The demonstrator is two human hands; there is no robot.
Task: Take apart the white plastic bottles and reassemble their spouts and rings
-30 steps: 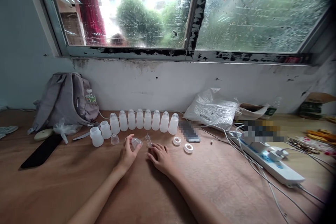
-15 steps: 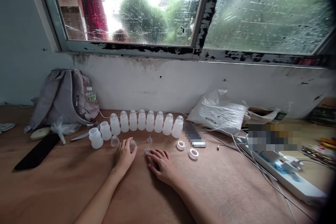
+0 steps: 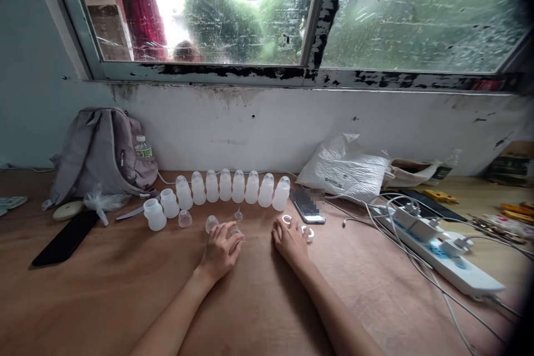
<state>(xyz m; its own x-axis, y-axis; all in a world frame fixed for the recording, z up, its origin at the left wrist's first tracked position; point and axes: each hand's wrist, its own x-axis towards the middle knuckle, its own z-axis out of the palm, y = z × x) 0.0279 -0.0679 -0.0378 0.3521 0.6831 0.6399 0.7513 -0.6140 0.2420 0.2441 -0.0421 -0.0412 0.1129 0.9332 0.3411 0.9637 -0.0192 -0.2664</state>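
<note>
Beneath a rain-streaked window [image 3: 258, 11], a brown counter [image 3: 104, 283] is spread with things set out along the wall. At the far left a grey backpack [image 3: 100, 150] is leaned against the wall, with a black phone [image 3: 64, 237] laid flat in front of it, out of the way. Next, small white bottles [image 3: 233, 186] are stood upright in a close row, shoulder to shoulder, apparently so that each can be reached in turn; two at the left end [image 3: 154, 214] are left uncapped, and a loose clear cap [image 3: 184, 218] is set just before them. Another clear cap [image 3: 211, 223] is stood just beyond the left hand [image 3: 221, 250], whose grip is curled narrowly over a small clear piece [image 3: 235, 230] at its fingertips; whether that piece is lifted cannot be told. The right hand [image 3: 291, 242] is laid flat and loose, holding nothing, its fingers beside two white rings [image 3: 286, 219] kept near for picking. Further right, a second phone [image 3: 307, 209], a white plastic bag [image 3: 346, 169] and a power strip [image 3: 442, 258] with tangled cables are pushed aside.
</note>
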